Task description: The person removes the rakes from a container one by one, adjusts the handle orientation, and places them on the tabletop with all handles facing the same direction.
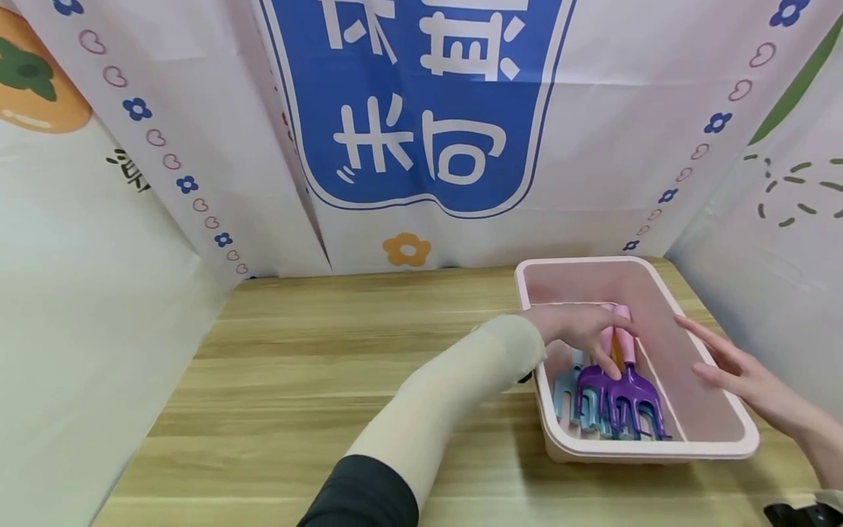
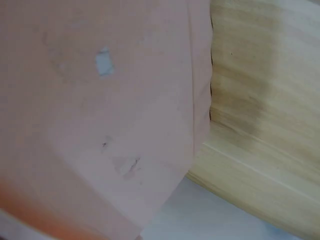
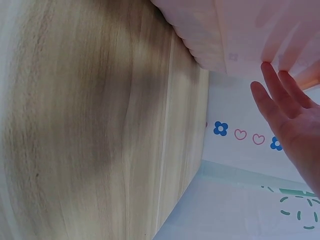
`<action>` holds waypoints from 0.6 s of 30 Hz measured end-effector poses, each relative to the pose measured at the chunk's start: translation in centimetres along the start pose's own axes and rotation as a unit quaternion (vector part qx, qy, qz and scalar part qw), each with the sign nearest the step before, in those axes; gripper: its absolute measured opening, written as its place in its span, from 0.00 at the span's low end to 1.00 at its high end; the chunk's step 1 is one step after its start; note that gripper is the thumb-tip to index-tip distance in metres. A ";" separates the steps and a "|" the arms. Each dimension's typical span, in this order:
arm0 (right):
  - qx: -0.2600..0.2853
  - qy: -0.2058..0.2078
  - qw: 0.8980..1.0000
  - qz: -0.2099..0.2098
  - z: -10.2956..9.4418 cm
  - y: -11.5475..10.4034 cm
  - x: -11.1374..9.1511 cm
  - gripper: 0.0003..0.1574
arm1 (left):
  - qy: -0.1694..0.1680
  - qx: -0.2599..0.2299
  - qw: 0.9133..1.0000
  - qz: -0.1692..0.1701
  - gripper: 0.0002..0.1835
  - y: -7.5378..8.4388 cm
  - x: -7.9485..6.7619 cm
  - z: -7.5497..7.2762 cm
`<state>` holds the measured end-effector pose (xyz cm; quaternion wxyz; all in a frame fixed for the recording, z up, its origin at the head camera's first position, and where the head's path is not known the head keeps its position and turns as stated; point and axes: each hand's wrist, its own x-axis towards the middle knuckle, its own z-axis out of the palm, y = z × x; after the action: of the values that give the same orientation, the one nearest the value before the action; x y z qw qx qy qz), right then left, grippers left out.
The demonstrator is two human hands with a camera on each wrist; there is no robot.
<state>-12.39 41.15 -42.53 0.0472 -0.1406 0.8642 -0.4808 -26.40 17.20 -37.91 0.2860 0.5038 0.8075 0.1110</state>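
Observation:
A pink plastic bin [image 1: 714,448] stands at the right of the table, holding several small garden hand forks. Two purple forks [image 1: 635,391] with pink handles lie on top, over light blue forks [image 1: 565,388]. My left hand [image 1: 579,328] reaches over the bin's left rim, thumb and fingers spread about the pink handles, with the thumb near a purple fork's neck. My right hand [image 1: 740,373] is at the bin's right side, its fingers straight and the fingertips at the rim. In the right wrist view, those fingers [image 3: 282,97] meet the bin's outer wall.
The wood-grain table [image 1: 316,380] stretches to the left of the bin. A white printed cloth [image 1: 579,176] hangs behind, and white side panels [image 1: 79,329] flank the table. The left wrist view is mostly filled by the bin's pink wall [image 2: 125,100].

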 end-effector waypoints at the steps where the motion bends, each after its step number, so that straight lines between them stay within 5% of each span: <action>1: 0.002 0.000 1.000 -0.003 0.0 0.0 0.0 0.42 | -0.003 0.000 1.000 0.006 0.44 0.0 0.2 0.0; 9: 0.021 -0.001 1.000 -0.020 0.2 -0.2 0.3 0.42 | -0.050 -0.012 0.999 0.017 0.42 0.2 1.2 0.6; 18: 0.031 0.002 0.999 -0.021 0.2 -0.1 0.1 0.42 | -0.077 0.050 0.996 0.006 0.42 0.4 1.5 1.2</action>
<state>-12.44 40.94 -42.58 0.0403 -0.1561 0.8461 -0.5080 -25.90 18.55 -39.22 0.3209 0.5298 0.7844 0.0329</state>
